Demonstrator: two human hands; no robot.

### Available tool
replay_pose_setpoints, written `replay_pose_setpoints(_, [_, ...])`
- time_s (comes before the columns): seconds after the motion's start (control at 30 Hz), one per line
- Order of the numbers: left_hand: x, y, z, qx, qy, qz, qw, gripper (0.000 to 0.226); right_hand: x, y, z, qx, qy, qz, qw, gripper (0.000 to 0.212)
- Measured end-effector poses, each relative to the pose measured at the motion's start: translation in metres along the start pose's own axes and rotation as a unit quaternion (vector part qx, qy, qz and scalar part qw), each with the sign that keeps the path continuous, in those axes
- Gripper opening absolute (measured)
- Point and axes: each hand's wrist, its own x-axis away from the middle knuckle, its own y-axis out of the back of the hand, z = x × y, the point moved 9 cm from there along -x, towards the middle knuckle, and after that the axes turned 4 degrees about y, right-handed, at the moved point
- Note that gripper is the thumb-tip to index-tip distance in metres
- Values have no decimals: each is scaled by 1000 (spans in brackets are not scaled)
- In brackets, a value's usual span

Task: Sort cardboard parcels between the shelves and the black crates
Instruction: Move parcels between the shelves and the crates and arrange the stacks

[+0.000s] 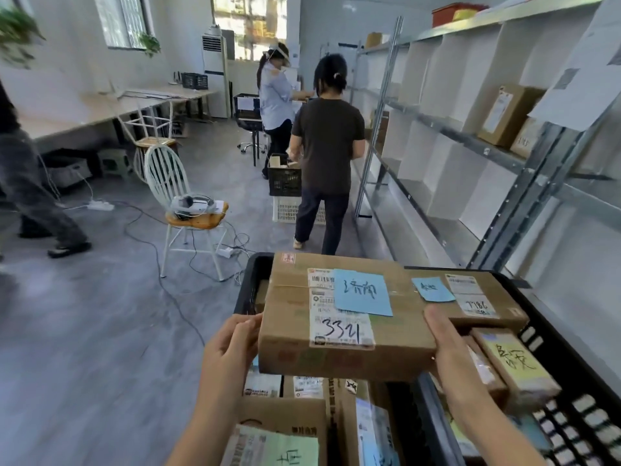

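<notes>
Head view: we hold the parcel just above the black crate, left hand and right hand gripping its ends, fingers pressed together. We should keep it level and lift it clear of the crate's rim.

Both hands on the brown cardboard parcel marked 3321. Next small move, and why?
Probably lift the brown cardboard parcel marked 3321 slightly and swing it right toward the grey metal shelves. The left hand and right hand grip its ends, it hangs over the black plastic crate of parcels, and the nearby shelf bays hold few boxes.
</notes>
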Motion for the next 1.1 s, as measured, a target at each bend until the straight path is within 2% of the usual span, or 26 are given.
replay_pose_setpoints(0.07, [-2, 1, 4, -21, 4, 0, 1000, 32, 2, -6, -1, -3, 10, 21, 1000, 77])
replay_pose_setpoints(0.2, [-4, -6, 22, 2, 77, 21, 997, 32, 5, -3, -9, -7, 0, 32, 999, 35])
replay_pose_setpoints(0.27, [-6, -13, 25, -6, 93, 44, 995, 43, 2, 1, -12, -7, -7, 31, 999, 27])
replay_pose_setpoints(0.33, [-8, -21, 22, -9, 87, 61, 994, 42, -2, 3, -9, -22, -1, 32, 999, 21])
replay_pose_setpoints(0.43, [-18, -32, 14, 7, 66, 82, 994, 34, -14, 2, 1, -71, 5, 35, 997, 23])
replay_pose_setpoints(0.57, [-38, -32, 4, 8, 51, 98, 994, 34, -37, -13, 13, -86, 2, 74, 994, 45])
replay_pose_setpoints(0.67, [-48, -25, 14, -32, 59, 90, 994, 34, -46, -26, 5, -75, -22, 91, 993, 51])
replay_pose_setpoints(0.77, [-52, -12, 45, -112, 103, 57, 987, 32, -46, -38, -19, -77, -46, 108, 990, 58])
replay_pose_setpoints(0.97, [-52, -2, 84, -177, 163, 68, 968, 40, -40, -43, -74, -112, -94, 58, 988, 62])
replay_pose_setpoints(1.1, [-56, -3, 89, -263, 153, 67, 950, 37, -46, -50, -103, -109, -122, 39, 986, 57])
